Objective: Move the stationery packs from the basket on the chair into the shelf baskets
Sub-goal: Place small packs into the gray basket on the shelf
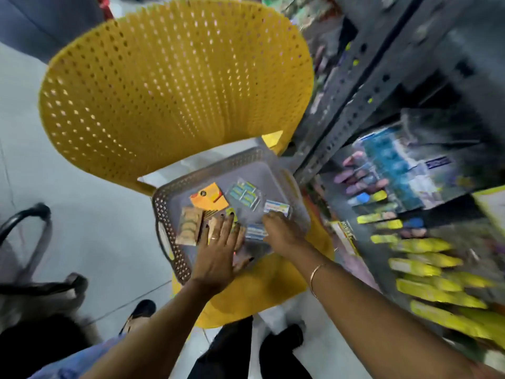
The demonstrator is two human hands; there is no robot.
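A grey perforated basket [164, 212] rests on the seat of a yellow chair [169, 86]. Inside lie several stationery packs: an orange card pack [209, 199], a clear blue-green pack [244, 194], a tan pack [188, 225] and a white-blue pack [277, 207]. My left hand [218, 250] lies flat with fingers spread over packs at the basket's near side. My right hand [281, 232] reaches in with fingers curled at the white-blue pack and another one [255, 231]; whether it grips one is hidden.
A grey metal shelf [363, 94] stands right of the chair, holding blurred yellow packs [426, 269] and blue packs [393, 165]. A black chair frame [30, 214] is at the left. My feet [142, 310] stand on the pale floor below.
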